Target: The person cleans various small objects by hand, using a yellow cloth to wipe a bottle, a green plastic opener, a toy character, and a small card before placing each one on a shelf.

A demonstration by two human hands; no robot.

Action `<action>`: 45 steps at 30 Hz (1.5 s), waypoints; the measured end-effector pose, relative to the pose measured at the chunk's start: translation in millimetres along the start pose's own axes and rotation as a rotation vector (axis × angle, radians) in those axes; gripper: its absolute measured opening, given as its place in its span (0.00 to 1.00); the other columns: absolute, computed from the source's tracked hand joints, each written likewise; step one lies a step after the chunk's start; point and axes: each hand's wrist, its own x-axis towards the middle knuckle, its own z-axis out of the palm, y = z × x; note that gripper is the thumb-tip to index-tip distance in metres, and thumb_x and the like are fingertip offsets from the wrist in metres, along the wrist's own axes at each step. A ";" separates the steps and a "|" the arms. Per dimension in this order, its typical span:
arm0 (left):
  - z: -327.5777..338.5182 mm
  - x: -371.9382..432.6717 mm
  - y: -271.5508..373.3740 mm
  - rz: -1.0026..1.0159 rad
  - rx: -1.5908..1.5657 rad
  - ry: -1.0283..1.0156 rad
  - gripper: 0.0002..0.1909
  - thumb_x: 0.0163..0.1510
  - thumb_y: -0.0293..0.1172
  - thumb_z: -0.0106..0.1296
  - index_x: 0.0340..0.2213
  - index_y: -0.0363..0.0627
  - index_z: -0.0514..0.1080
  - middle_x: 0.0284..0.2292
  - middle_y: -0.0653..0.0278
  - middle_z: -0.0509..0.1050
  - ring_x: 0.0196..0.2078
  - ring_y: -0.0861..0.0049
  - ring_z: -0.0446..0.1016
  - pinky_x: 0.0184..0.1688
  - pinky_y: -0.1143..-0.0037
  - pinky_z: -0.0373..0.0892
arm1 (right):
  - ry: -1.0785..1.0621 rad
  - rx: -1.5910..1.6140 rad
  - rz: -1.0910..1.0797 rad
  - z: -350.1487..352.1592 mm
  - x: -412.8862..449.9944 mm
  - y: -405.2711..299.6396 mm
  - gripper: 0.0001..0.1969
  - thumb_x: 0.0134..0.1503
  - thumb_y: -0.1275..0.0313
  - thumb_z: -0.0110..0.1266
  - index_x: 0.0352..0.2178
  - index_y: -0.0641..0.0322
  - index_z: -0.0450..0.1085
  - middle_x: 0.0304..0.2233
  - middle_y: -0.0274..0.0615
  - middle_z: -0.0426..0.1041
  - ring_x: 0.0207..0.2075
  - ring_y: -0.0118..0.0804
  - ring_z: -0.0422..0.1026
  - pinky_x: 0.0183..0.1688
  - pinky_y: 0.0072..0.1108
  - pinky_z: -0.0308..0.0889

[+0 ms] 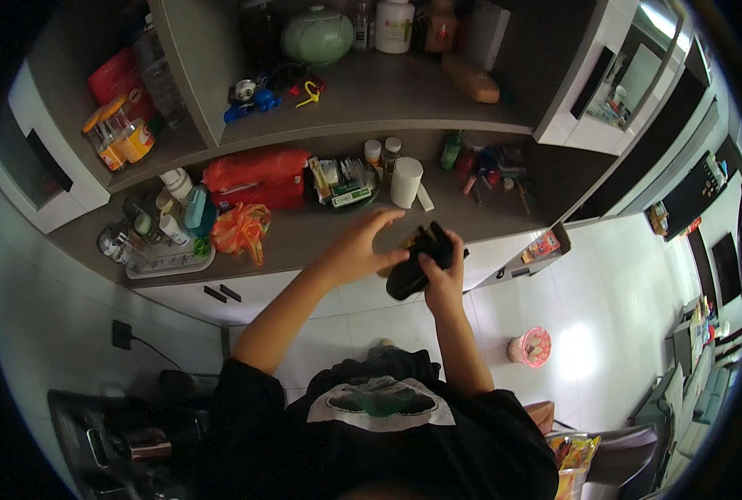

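My right hand (444,275) grips a small black pouch (408,275) with its thumb across the front. The pouch looks open at the top, where yellowish-brown contents or lining (424,237) show; I cannot tell which. To its left is my left hand (364,247), fingers spread and thumb tip close to the pouch's side. Whether that thumb touches the pouch is unclear. Both hands are in front of the cabinet's counter edge. Just beyond them on the counter stands a white cylindrical container (406,182) beside a small white box (425,197).
A dark round tray (375,195) of small boxes and packets sits beside a red package (255,178). Leftward are an orange plastic bag (241,230) and a white tray (171,269) of bottles. A shelf (371,128) overhangs the counter. A pink wastebasket (530,347) stands on the floor.
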 end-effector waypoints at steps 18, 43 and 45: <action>-6.2 -83.4 8.2 -0.219 0.019 0.155 0.21 0.39 0.25 0.65 0.37 0.38 0.71 0.39 0.58 0.72 0.41 0.64 0.73 0.45 0.68 0.67 | -0.266 0.371 0.276 -0.3 -39.1 5.3 0.32 0.56 0.61 0.53 0.59 0.59 0.51 0.55 0.44 0.62 0.58 0.44 0.60 0.58 0.38 0.58; 56.3 -69.3 -17.0 -0.672 -1.210 0.424 0.16 0.59 0.40 0.52 0.43 0.41 0.70 0.40 0.67 0.74 0.43 0.79 0.73 0.45 0.74 0.70 | -0.087 0.571 0.638 -77.5 -57.2 49.0 0.26 0.50 0.81 0.51 0.52 0.71 0.57 0.50 0.49 0.65 0.51 0.45 0.67 0.56 0.34 0.62; 61.3 -66.3 -18.0 -0.682 -1.234 0.407 0.17 0.59 0.40 0.51 0.45 0.42 0.69 0.41 0.67 0.74 0.44 0.78 0.73 0.46 0.73 0.70 | -0.107 0.586 0.619 -81.5 -60.7 45.7 0.26 0.50 0.80 0.51 0.52 0.71 0.58 0.51 0.49 0.65 0.51 0.45 0.67 0.57 0.34 0.62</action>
